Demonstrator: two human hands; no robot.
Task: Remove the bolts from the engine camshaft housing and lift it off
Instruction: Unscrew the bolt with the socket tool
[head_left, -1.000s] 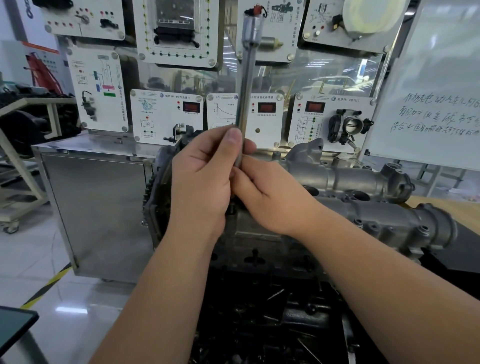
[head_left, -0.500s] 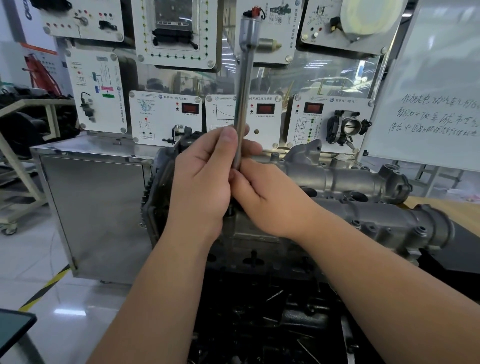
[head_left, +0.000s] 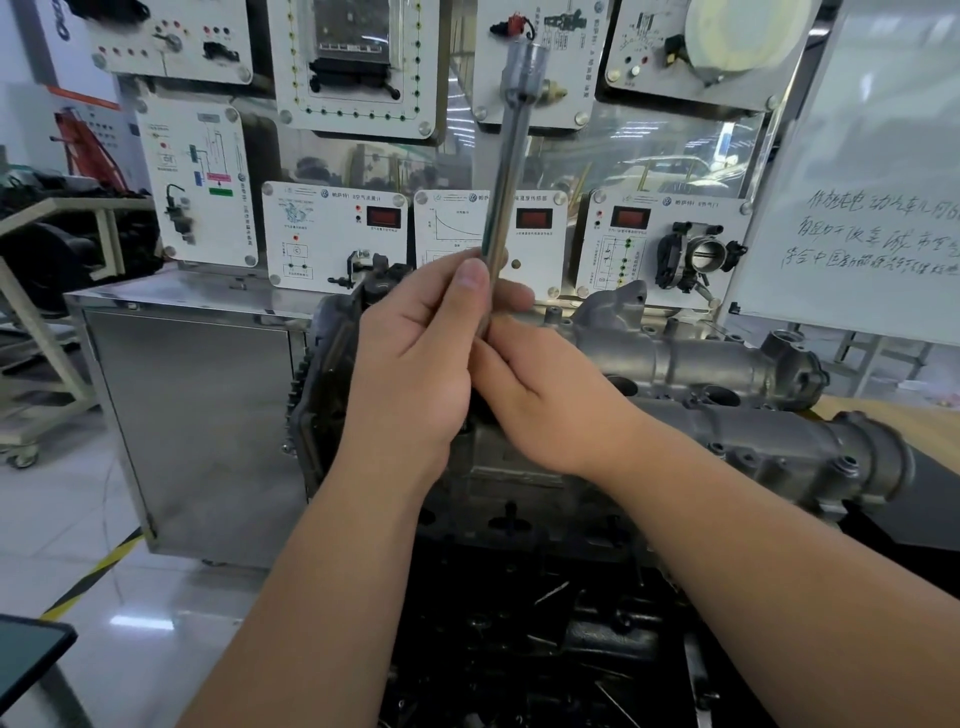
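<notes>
White training panels (head_left: 332, 236) with red digital readouts and mounted car sensors line the wall of a workshop, beside a whiteboard (head_left: 862, 208) covered in handwriting and above a stainless steel cabinet (head_left: 192, 415). In front of them stands a bare engine whose grey cast-aluminium camshaft housing (head_left: 779, 447) still sits on top of the cylinder head, running from the middle of the frame out to the right, with bolt heads visible along its near flange. A person works at the left end of the housing with a long, polished steel extension bar (head_left: 506, 171) held almost upright, its wider socket end pointing up toward the panels. The left hand (head_left: 415, 369) wraps the lower shaft, thumb laid along the bar, its grip clamped on the tool. The right hand (head_left: 545, 400) meets it from the other side, fingers curled around the bar just below the left thumb, also closed on the tool. The bar's lower tip is hidden behind both hands, so whether it sits on a bolt cannot be told. Dark engine parts (head_left: 545, 649) fill the shadow beneath the forearms.
</notes>
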